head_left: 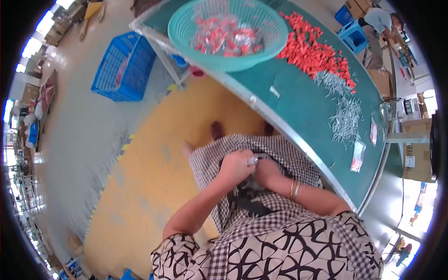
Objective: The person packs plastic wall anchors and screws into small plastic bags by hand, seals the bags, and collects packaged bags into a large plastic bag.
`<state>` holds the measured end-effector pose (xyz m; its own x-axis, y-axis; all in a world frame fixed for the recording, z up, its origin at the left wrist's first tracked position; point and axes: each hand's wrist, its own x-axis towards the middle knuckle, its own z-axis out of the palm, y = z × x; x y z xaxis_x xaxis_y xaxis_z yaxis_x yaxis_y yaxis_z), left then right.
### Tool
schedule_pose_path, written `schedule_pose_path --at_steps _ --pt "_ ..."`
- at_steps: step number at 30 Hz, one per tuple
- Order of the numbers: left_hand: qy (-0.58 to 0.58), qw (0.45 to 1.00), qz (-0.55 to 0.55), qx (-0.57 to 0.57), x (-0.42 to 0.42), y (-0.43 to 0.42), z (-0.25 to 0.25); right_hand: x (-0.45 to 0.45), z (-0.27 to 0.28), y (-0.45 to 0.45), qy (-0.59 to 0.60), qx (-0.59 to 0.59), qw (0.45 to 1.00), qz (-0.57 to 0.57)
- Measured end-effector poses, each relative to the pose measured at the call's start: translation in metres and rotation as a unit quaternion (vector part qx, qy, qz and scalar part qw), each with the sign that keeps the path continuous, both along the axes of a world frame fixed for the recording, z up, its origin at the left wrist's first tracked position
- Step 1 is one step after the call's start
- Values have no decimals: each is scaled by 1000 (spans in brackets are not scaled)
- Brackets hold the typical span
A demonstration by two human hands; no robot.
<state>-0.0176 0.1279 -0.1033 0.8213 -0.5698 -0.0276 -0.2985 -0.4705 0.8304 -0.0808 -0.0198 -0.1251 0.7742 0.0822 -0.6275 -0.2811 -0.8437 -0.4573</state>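
Plastic film by left hand and right hand seems light, limp, slippery, best edge-pinched; I cannot tell either grip's state.

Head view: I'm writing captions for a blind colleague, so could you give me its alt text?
A person's left hand and right hand meet over a checked apron, beside a green table. On it are a turquoise basket of plastic packets, loose red pieces and grey pins.

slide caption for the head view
Left hand and right hand together over the apron, beside a table with red parts and grey pins
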Motion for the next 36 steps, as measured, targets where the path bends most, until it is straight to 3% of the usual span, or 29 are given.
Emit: schedule_pose_path --at_steps 1,4,7,10,12,15,17,20,21,23,24,25,27,28,31,36 --pt "-16 1000 3 2 1 -1 2 -1 -14 3 -30 34 998 -50" --pt "-77 996 34 19 -8 -8 -9 -8 -53 -4 -164 104 981 -28" --pt "-16 993 12 113 -5 -6 -13 -4 -108 -21 -144 212 967 -10" --pt "32 988 -8 152 -12 -4 -20 -5 -35 -40 -68 106 985 120" --pt "42 990 -22 131 -15 -13 -20 -17 4 -58 -100 63 989 94" --pt "68 996 -27 40 -18 -33 22 -34 61 -74 -147 56 985 66" --pt "170 985 30 -25 -24 -46 52 -46 98 -88 -177 64 981 53" --pt "244 957 69 -139 -31 -67 89 -73 136 -116 -247 244 937 -39" --pt "252 947 71 -185 -30 -79 102 -80 148 -129 -246 253 934 -58" --pt "212 949 35 -232 -40 -117 139 -89 176 -154 -156 309 929 -132" --pt "204 944 14 -257 -46 -138 155 -92 170 -163 -165 361 906 -147" --pt "195 940 -5 -280 -52 -158 163 -93 163 -168 -166 511 827 -167" --pt "15 973 -21 -230 -69 -194 158 -97 170 -191 -65 524 827 -193" --pt "-11 966 -58 -250 -74 -209 164 -101 168 -197 -94 586 776 -213" --pt "-114 958 -149 -215 -65 -233 175 -103 168 -224 -108 550 799 -219" --pt "137 952 -173 -210 -64 -256 157 -99 183 -252 -216 475 825 -215"
